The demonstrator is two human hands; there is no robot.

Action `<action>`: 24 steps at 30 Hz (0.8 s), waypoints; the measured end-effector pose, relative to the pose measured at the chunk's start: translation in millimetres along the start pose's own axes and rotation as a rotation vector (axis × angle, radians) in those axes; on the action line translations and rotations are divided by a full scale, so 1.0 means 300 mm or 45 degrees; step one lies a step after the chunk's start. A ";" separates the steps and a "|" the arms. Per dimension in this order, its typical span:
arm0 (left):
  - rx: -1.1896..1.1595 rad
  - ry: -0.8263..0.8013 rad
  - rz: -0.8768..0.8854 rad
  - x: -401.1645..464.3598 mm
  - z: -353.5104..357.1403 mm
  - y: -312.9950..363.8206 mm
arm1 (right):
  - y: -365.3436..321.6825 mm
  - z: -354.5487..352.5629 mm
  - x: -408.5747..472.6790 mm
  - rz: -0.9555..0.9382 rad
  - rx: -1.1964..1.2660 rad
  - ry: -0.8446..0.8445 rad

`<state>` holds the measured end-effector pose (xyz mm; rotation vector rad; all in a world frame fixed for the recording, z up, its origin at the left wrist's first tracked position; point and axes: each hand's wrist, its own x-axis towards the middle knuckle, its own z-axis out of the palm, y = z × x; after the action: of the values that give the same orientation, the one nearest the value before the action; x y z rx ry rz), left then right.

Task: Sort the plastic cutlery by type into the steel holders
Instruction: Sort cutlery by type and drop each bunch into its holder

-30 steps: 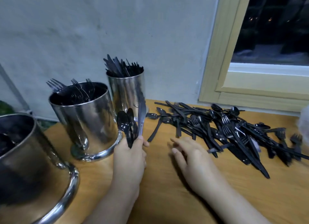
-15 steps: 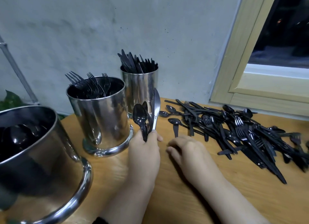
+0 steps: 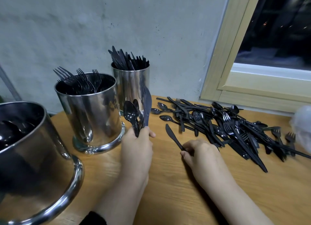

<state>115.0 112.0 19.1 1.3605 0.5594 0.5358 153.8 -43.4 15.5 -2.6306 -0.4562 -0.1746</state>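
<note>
My left hand (image 3: 137, 145) grips a bundle of black spoons (image 3: 130, 114) and knives (image 3: 147, 107), held upright in front of the steel holders. My right hand (image 3: 200, 150) pinches the handle of a single black knife (image 3: 172, 136) lying on the wooden table (image 3: 168, 182). A pile of mixed black cutlery (image 3: 235, 129) spreads across the table to the right. Three steel holders stand at the left: a near one with spoons (image 3: 33, 166), a middle one with forks (image 3: 90, 113), a far one with knives (image 3: 133, 83).
A grey wall rises behind the holders. A pale wooden window frame (image 3: 235, 73) borders the table's back right. Something white and translucent (image 3: 303, 123) sits at the right edge.
My right hand has drawn one knife out of the pile toward me and now pinches its handle. My left hand keeps its bundle near the fork holder.
</note>
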 end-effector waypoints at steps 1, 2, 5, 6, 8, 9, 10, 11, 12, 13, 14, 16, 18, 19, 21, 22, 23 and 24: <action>-0.002 -0.002 -0.012 0.000 0.001 0.000 | 0.002 -0.005 -0.001 0.016 -0.014 -0.002; -0.008 -0.007 -0.022 0.000 0.002 -0.002 | 0.003 -0.008 -0.002 0.031 -0.025 -0.001; -0.024 -0.039 -0.039 -0.007 0.007 -0.008 | 0.010 -0.006 0.001 0.065 -0.003 0.015; -0.034 -0.046 -0.048 -0.011 0.010 -0.009 | 0.009 -0.003 0.001 0.070 0.047 0.038; -0.094 -0.063 -0.076 -0.019 0.018 -0.008 | 0.005 0.005 -0.003 0.122 0.318 0.121; -0.136 -0.077 -0.099 -0.024 0.025 -0.007 | 0.000 0.008 -0.006 0.159 0.528 0.166; -0.179 -0.094 -0.122 -0.027 0.033 -0.006 | -0.007 0.011 -0.007 0.196 0.745 0.201; -0.214 -0.115 -0.139 -0.031 0.042 -0.006 | -0.016 0.013 -0.006 0.230 0.934 0.219; -0.237 -0.137 -0.150 -0.034 0.050 -0.007 | -0.025 0.016 -0.004 0.256 1.066 0.232; -0.246 -0.161 -0.155 -0.038 0.058 -0.009 | -0.035 0.018 -0.002 0.268 1.144 0.238; -0.239 -0.191 -0.155 -0.043 0.065 -0.012 | -0.047 0.019 0.000 0.267 1.196 0.238; -0.212 -0.284 -0.138 -0.054 0.076 -0.017 | -0.072 0.025 0.003 0.257 1.276 0.234; -0.210 -0.329 -0.129 -0.060 0.084 -0.021 | -0.085 0.035 0.011 0.279 1.282 0.243; -0.219 -0.324 -0.135 -0.060 0.085 -0.023 | -0.084 0.040 0.015 0.290 1.243 0.251; -0.234 -0.296 -0.152 -0.056 0.085 -0.029 | -0.081 0.049 0.022 0.300 1.151 0.238; -0.224 -0.288 -0.153 -0.054 0.086 -0.034 | -0.080 0.052 0.022 0.299 1.110 0.220; -0.205 -0.285 -0.149 -0.053 0.085 -0.038 | -0.078 0.057 0.021 0.289 1.063 0.210; -0.188 -0.283 -0.145 -0.052 0.085 -0.042 | -0.078 0.060 0.019 0.267 1.007 0.216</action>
<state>120.3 81.0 10.6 1.2204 0.4051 0.3217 151.9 -13.7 10.5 -1.8493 -0.1380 -0.1146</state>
